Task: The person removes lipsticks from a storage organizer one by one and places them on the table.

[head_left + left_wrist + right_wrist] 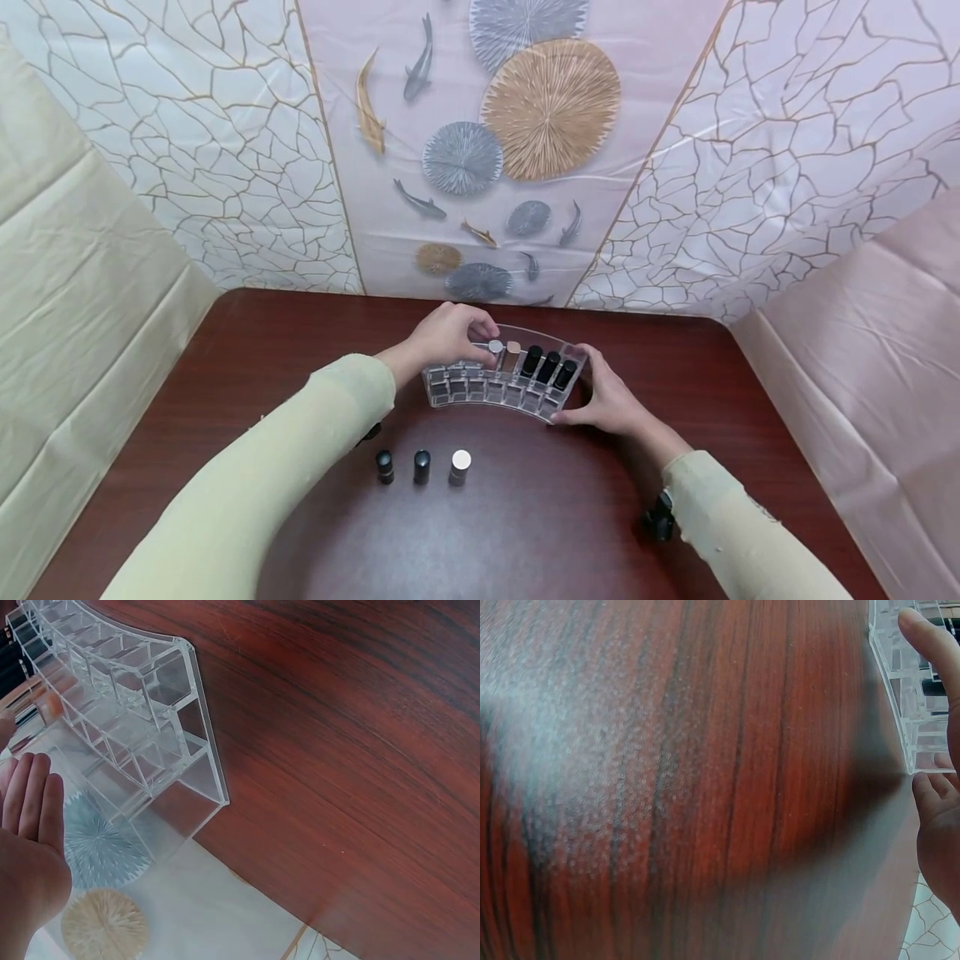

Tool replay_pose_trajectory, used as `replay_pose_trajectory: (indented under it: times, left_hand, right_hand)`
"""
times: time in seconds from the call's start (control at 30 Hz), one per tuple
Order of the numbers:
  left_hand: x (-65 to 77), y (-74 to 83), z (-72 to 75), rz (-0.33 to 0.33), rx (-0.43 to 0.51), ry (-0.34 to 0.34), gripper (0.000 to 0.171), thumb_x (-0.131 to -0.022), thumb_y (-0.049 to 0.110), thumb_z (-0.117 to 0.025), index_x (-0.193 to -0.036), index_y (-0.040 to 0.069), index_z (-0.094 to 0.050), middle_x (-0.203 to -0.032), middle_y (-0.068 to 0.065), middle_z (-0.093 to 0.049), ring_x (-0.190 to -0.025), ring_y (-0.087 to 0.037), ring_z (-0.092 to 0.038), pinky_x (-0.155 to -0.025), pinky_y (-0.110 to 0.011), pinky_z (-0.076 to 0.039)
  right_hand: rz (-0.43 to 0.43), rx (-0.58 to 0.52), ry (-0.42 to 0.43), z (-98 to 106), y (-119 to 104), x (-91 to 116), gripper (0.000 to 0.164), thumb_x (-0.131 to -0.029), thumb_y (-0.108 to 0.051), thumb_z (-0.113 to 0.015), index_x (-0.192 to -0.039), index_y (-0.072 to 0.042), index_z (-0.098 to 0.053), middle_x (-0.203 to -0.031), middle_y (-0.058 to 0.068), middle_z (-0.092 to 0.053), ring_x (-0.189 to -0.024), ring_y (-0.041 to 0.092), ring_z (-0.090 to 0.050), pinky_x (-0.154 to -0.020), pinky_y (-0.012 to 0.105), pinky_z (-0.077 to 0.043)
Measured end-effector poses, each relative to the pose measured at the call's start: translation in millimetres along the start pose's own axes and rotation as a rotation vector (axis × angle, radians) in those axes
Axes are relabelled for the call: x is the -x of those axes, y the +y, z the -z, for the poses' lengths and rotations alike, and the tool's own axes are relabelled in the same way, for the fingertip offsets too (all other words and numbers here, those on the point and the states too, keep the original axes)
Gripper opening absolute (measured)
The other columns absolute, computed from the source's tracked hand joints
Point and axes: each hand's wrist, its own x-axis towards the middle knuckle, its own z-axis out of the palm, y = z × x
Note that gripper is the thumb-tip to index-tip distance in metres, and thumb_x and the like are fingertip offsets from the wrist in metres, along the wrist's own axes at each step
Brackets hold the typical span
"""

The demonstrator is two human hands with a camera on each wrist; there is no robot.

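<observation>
A clear curved lipstick holder (476, 390) with tiered compartments stands toward the back of the table. My left hand (447, 333) is over its back row, thumb and fingers pinching a silver-topped lipstick (496, 347) that sits among the compartments. Beside that one are a lipstick with a tan top (513, 350) and three black lipsticks (551, 365), in the same row. My right hand (611, 400) grips the holder's right end, thumb at the front corner and fingers behind. In the left wrist view, the holder's left-end compartments (169, 682) hold nothing.
On the brown table (525, 517), nearer me, stand two black lipsticks (422, 467) and one white-topped lipstick (460, 467) in a row. Patterned cloth (465, 217) hangs behind the table's back edge, with pale cloth panels at both sides.
</observation>
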Motion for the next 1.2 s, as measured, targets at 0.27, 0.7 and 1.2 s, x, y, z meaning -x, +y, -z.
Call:
replay_pose_trajectory:
  times: [0.27, 0.7, 1.2]
  left_hand:
    - [-3.1, -2.0, -4.8, -0.005, 0.013, -0.014, 0.03, -0.084, 0.02, -0.093, -0.108, 0.009, -0.08, -0.106, -0.003, -0.082, -0.1, -0.011, -0.077, -0.097, -0.032, -0.057]
    - [-5.2, 0.2, -6.8, -0.043, 0.015, 0.011, 0.021, -0.084, 0.014, -0.091, -0.101, 0.013, -0.08, -0.098, 0.002, -0.082, -0.093, -0.008, -0.078, -0.089, -0.023, -0.059]
    - [1.0, 13.4, 9.0, -0.029, 0.028, 0.026, 0.02, -0.086, 0.016, -0.09, -0.103, 0.013, -0.08, -0.099, 0.004, -0.082, -0.094, -0.008, -0.078, -0.092, -0.024, -0.057]
  right_hand:
    - [0.005, 0.007, 0.0, 0, -2, 0, 0.115, -0.066, -0.02, -0.105, -0.154, 0.001, -0.034, -0.152, 0.018, -0.048, -0.145, 0.03, -0.046, -0.121, 0.053, -0.038]
    - [0.003, -0.013, 0.003, -1, -1, 0, 0.116, -0.065, -0.019, -0.106, -0.154, 0.0, -0.034, -0.153, 0.019, -0.048, -0.145, 0.03, -0.046, -0.121, 0.052, -0.037]
    - [0.009, -0.032, -0.001, -1, -1, 0, 0.115, -0.066, -0.016, -0.105, -0.153, 0.002, -0.033, -0.153, 0.02, -0.048, -0.146, 0.031, -0.046, -0.121, 0.049, -0.037]
